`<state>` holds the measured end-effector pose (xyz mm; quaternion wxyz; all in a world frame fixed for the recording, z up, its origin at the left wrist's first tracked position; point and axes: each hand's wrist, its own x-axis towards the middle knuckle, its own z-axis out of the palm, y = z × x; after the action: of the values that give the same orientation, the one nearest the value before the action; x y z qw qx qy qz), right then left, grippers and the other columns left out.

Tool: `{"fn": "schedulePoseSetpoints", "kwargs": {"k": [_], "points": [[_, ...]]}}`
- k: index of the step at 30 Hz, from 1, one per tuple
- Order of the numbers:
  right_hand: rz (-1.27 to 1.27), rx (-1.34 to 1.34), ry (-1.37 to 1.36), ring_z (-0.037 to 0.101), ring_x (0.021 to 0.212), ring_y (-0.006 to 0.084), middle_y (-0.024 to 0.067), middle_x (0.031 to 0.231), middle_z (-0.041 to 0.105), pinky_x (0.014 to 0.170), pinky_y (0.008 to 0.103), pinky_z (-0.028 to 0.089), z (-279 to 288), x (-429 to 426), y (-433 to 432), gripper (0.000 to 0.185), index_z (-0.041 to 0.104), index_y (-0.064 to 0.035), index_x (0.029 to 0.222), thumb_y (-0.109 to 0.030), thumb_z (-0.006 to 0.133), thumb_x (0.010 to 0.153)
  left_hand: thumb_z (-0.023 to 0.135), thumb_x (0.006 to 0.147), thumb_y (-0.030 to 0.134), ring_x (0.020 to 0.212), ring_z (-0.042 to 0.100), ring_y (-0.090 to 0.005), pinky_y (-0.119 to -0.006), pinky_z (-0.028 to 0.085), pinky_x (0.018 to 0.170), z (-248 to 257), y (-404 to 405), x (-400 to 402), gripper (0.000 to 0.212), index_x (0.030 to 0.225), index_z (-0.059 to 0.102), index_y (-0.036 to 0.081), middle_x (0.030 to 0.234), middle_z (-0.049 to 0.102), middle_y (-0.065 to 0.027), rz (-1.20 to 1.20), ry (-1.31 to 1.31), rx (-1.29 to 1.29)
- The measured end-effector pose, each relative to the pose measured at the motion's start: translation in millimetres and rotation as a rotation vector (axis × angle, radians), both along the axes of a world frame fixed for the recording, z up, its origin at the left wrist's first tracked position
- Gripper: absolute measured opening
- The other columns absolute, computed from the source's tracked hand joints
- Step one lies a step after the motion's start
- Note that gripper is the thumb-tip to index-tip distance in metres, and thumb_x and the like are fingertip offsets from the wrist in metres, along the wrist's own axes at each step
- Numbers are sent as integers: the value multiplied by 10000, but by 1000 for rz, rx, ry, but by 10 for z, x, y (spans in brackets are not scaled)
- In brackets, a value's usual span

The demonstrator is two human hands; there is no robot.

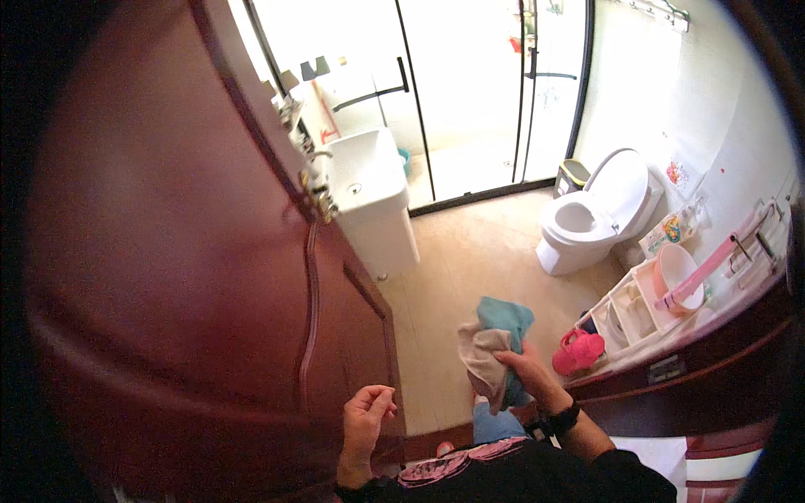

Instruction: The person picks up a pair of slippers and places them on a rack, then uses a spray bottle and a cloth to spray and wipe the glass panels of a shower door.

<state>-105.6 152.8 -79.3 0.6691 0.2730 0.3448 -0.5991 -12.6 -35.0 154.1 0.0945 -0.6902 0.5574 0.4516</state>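
Two cloths hang bunched in my right hand [534, 374], a beige cloth [490, 358] in front and a teal cloth [506, 317] behind it. My thumb presses on the beige one, and a dark band circles that wrist. Beside the dark red wooden door [188, 251], my left hand [371, 412] is raised with its fingers curled in. Nothing shows in that hand, and it looks apart from the door. Both hands are at the bathroom's doorway, above the light tiled floor [478, 251].
A white washbasin [371, 182] stands behind the door. Further in are a black-framed glass shower screen [468, 94], a white toilet [572, 220] with raised lid and a small bin [571, 176]. Along the right wall, a white rack [635, 314] holds a pink-and-white basin [679, 276]; a red jug [578, 351] stands near its end.
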Motion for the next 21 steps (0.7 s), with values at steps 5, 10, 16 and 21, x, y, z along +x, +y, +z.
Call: {"fn": "schedulePoseSetpoints", "kwargs": {"k": [5, 10, 16, 21], "points": [[22, 181, -77, 599, 854, 184, 79, 974, 623, 772, 310, 486, 51, 357, 513, 367, 574, 12, 1085, -107, 668, 751, 552, 899, 127, 657, 557, -93, -229, 467, 577, 11, 73, 106, 155, 938, 615, -10, 748, 599, -39, -53, -42, 133], [-54, 232, -145, 600, 853, 175, 71, 955, 634, 795, 299, 479, 122, 498, 540, 293, 594, 16, 1043, -79, 651, 772, 586, 883, 125, 666, 556, -69, -202, 463, 596, -52, 88, 40, 145, 948, 626, 2, 762, 608, -19, -63, -23, 166], [-46, 133, -132, 591, 878, 164, 65, 1002, 625, 811, 294, 474, 367, 635, 318, 330, 574, -6, 1091, -100, 655, 786, 557, 897, 112, 679, 569, -90, -216, 466, 600, 70, -58, 111, 149, 954, 623, -8, 759, 613, -41, -90, 17, 223], [-120, 124, -137, 590, 882, 163, 69, 995, 621, 811, 294, 474, 413, 600, 213, 329, 567, 5, 1085, -89, 655, 783, 580, 885, 124, 640, 539, -61, -193, 440, 582, 27, -230, 206, 141, 943, 623, 3, 721, 599, -11, -79, -54, 233]]}}
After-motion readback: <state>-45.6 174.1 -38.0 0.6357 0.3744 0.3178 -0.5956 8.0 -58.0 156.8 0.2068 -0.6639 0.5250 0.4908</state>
